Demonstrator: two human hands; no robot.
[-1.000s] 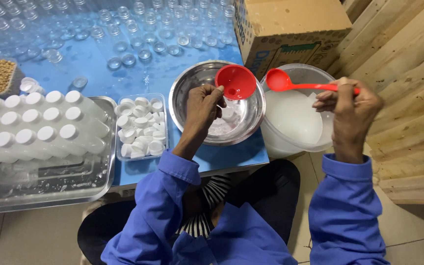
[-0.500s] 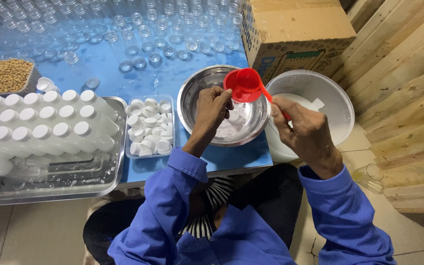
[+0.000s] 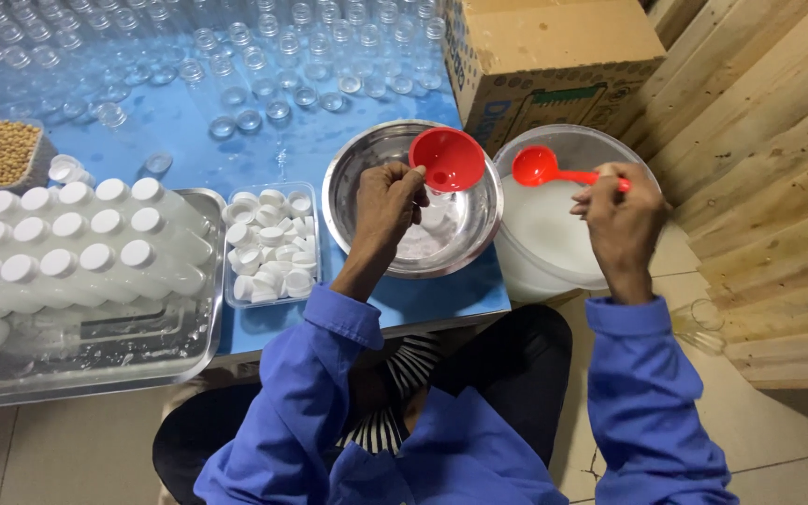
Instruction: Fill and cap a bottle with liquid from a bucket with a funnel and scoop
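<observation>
Now, left hand (image 3: 387, 201) gripping the funnel (image 3: 448, 159) over the bowl (image 3: 367, 164), right hand (image 3: 621, 213) clenching the spoon (image 3: 554, 170), I'd best pour slowly, level.

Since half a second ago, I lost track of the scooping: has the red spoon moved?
Yes. The red spoon in the right hand has swung right, away from the red funnel, and is now over the white tub.
</observation>
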